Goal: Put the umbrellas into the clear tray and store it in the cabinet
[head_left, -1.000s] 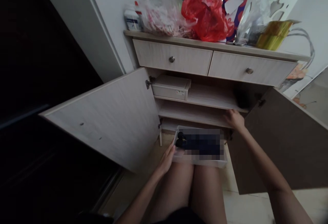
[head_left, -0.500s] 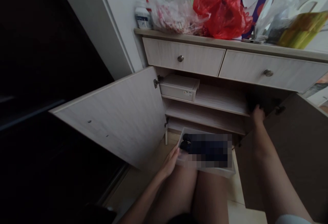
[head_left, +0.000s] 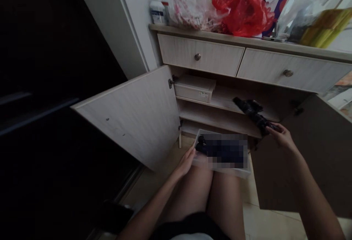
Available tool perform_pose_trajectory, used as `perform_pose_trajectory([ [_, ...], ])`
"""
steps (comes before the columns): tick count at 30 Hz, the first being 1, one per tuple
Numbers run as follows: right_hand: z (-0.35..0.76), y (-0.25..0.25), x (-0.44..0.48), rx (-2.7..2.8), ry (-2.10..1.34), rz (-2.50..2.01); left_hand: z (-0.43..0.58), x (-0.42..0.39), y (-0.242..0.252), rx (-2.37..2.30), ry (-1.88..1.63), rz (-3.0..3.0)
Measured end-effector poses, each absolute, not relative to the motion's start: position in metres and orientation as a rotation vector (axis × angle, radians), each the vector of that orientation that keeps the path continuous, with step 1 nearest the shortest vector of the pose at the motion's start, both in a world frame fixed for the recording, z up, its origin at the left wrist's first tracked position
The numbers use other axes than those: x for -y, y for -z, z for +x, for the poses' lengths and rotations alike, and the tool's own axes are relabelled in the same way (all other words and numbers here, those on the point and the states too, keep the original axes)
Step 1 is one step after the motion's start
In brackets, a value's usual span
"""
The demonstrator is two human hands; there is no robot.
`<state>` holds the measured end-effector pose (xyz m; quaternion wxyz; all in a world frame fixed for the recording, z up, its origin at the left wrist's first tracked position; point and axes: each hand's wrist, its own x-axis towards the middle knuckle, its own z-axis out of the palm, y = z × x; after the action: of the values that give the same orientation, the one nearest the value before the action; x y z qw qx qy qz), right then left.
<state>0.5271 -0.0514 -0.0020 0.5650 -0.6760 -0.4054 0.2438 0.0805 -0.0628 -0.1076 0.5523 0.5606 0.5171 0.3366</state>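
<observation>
Now the right hand (head_left: 282,136) pinches a black elongated bundle (head_left: 250,112) in front of the cupboard shelf (head_left: 220,119).
The left hand (head_left: 186,162) lies against a clear plastic bin (head_left: 222,133); whether it grips, I cannot tell.

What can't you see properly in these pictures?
Head view only:
A pixelated patch hides what lies in the clear plastic box.
The top edge cuts off the red plastic bag.
The right hand covers one end of the dark object; shadow hides what it is.
</observation>
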Motion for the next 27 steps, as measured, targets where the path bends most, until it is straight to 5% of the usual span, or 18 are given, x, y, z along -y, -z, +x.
perform_pose_trajectory([
  [13, 0.435, 0.005, 0.151, 1.539, -1.185, -1.52, 0.088, 0.068, 0.097, -1.132, -0.883, 1.51],
  [27, 0.426, 0.023, 0.133, 2.083, -0.779, -1.692, 0.085, 0.066, 0.107, -1.184, -0.875, 1.555],
])
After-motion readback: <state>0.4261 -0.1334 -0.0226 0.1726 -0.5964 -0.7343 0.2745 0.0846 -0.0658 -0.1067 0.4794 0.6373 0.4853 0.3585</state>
